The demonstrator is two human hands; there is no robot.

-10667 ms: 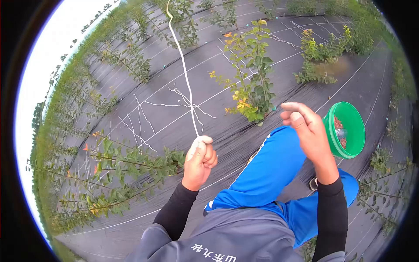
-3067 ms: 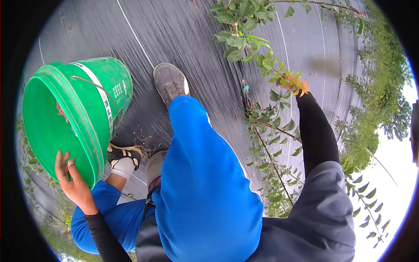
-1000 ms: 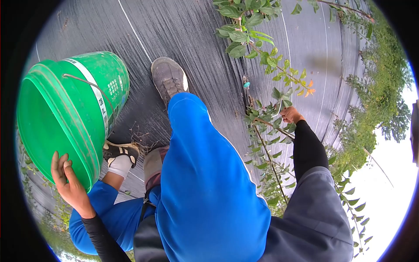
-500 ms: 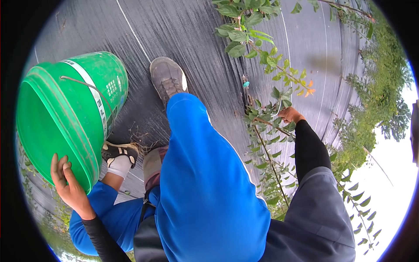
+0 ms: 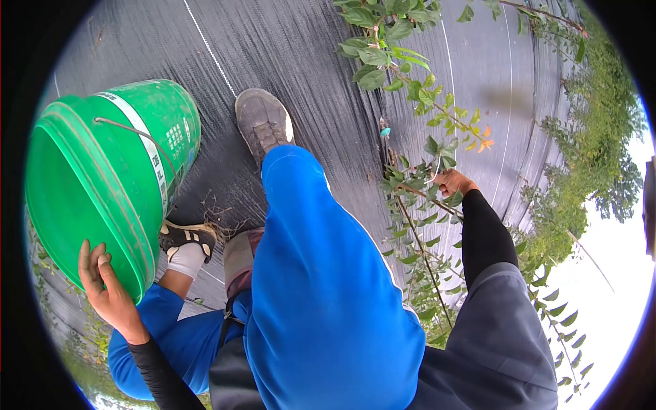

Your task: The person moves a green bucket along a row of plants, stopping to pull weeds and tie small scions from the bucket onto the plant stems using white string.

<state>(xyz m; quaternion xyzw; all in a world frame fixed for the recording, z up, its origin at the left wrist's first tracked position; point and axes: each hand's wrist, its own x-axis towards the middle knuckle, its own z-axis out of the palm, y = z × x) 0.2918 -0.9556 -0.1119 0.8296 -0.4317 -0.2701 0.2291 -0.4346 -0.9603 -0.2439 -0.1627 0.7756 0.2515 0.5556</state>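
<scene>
A green bucket with a white printed band and a wire handle lies tilted at the left, its mouth facing me. My left hand is at the lower edge of that mouth, fingers stretched out and apart, gripping nothing. Over on the right, my right hand is closed among the leaves of a shrub. Its fingertips pinch a thin white tie that loops by the stem. Leaves and the fingers hide part of the tie.
Black ground fabric with white lines covers the ground. My shoe stands on it between bucket and shrub. A leafy branch reaches in from the top, and a small teal piece sits by a stem. Taller greenery grows at the right.
My right hand has shifted very slightly, its fingers more curled, and the white tie has moved a little with it. The left hand and bucket stay almost the same.
</scene>
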